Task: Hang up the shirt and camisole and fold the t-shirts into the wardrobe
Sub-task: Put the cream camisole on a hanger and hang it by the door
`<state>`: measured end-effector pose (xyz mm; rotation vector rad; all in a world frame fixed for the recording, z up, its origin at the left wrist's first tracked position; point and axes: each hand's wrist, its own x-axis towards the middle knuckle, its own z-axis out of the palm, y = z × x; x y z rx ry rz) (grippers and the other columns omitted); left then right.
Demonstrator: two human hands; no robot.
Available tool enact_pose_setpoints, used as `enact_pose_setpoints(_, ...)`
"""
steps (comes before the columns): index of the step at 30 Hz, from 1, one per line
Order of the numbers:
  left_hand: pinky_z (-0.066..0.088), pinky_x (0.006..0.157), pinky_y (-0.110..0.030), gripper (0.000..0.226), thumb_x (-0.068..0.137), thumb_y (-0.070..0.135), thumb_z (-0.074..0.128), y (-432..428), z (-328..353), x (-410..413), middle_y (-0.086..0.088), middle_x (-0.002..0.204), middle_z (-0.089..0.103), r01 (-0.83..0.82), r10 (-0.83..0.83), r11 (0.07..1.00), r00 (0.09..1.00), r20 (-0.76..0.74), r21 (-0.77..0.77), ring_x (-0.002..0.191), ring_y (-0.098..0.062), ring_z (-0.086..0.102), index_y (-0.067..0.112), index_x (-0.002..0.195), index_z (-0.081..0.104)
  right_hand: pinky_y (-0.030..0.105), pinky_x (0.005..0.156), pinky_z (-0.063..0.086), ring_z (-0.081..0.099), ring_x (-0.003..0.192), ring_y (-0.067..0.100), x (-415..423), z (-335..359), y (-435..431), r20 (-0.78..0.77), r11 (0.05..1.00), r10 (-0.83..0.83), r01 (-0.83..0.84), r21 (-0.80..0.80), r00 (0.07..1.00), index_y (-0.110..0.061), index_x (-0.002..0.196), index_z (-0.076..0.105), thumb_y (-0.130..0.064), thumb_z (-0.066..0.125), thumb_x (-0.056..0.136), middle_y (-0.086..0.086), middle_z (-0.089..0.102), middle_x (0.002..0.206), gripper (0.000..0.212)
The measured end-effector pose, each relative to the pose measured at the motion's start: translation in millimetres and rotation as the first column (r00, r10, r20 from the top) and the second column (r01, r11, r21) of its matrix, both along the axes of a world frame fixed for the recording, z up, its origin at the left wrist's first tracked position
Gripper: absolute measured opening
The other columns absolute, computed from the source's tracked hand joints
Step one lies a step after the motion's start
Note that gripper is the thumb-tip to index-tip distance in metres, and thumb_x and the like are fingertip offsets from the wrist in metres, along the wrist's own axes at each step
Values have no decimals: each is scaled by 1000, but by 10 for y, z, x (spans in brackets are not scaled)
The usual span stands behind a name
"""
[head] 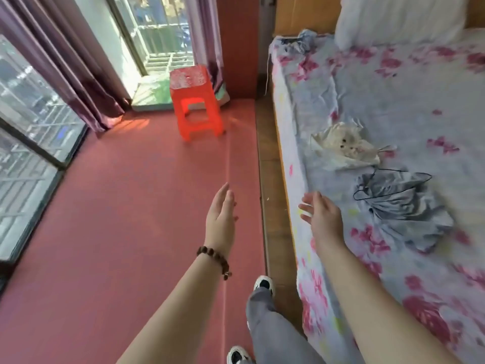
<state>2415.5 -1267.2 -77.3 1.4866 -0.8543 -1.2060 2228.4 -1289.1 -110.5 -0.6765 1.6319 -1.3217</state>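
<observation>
Evidently early, by the look | left hand (221, 219) and right hand (322, 219): grip wide, empty | cream garment (343, 147) and grey garment (404, 208) under black hanger (354, 197), both crumpled on bed (393, 101) | nothing hung; wardrobe unseen

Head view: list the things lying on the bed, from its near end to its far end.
Crumpled grey garment → crumpled white garment → bunched grey-blue cloth at the far corner → white pillow.

Bed (393, 101) bears cream garment (343, 145), grey garment (404, 203), pillow (399, 19).
</observation>
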Motion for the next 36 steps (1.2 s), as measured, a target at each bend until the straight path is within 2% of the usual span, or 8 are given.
enact_pose_setpoints(7,48,96,-37,36,100,33,42,-1325,-150,-573,2,134,54,226,-227,974,974,-14,-15,120,-16,54,29,135,47,28,64,49,64,76,14,-501,-183,-941,5,978,-207,207,9,978,-19,81,62,-26,41,101,-2,65,83,29)
enact_pose_setpoints(10,49,94,-35,35,100,34,43,-2009,-117,-877,3,134,54,286,-286,958,958,4,-17,117,-14,55,29,134,49,33,70,50,64,77,15,-813,-158,-1504,17,961,-276,276,10,961,-20,80,61,-26,41,101,-2,66,83,30)
enact_pose_setpoints(17,49,84,-27,41,99,36,44,-3344,153,-1818,3,132,56,459,-460,887,888,0,-51,117,-14,56,23,138,47,30,66,49,65,78,17,-1673,54,-2441,42,889,-455,456,-42,890,-17,82,62,-23,41,101,-1,67,85,29)
enact_pose_setpoints(21,49,93,-36,38,99,38,44,-3798,177,-2249,1,135,53,554,-554,832,832,-8,-46,119,-16,55,28,135,48,25,65,50,65,80,15,-2057,53,-2686,36,839,-542,543,-31,840,-5,99,64,-24,42,101,0,67,86,29)
enact_pose_setpoints(24,49,94,-36,42,99,39,43,-4134,133,-2522,4,131,54,612,-613,790,790,-12,-24,118,-14,55,27,139,45,27,65,50,65,82,19,-2291,-32,-2845,32,793,-608,609,-7,793,-2,107,64,-25,42,101,4,67,89,33)
enact_pose_setpoints(31,51,87,-29,46,99,40,44,-5029,-170,-3182,3,139,51,737,-737,676,676,-19,13,113,-7,57,24,142,44,37,75,47,63,82,20,-2700,-247,-3372,49,641,-767,765,52,640,-24,77,66,-22,46,98,-6,68,73,29)
enact_pose_setpoints(34,51,81,-26,45,97,41,48,-5518,-348,-3487,-4,148,41,797,-797,600,603,-40,64,112,-9,59,24,140,47,36,76,48,65,82,18,-2860,-385,-3693,43,565,-825,821,83,564,-26,77,67,-26,47,98,-11,70,70,29)
enact_pose_setpoints(36,50,81,-27,42,98,38,47,-5830,-401,-3678,-6,143,46,830,-830,550,556,-51,90,110,-11,59,24,138,48,35,75,51,66,84,20,-2943,-461,-3915,18,511,-859,853,108,512,-25,79,66,-29,47,98,-10,69,73,27)
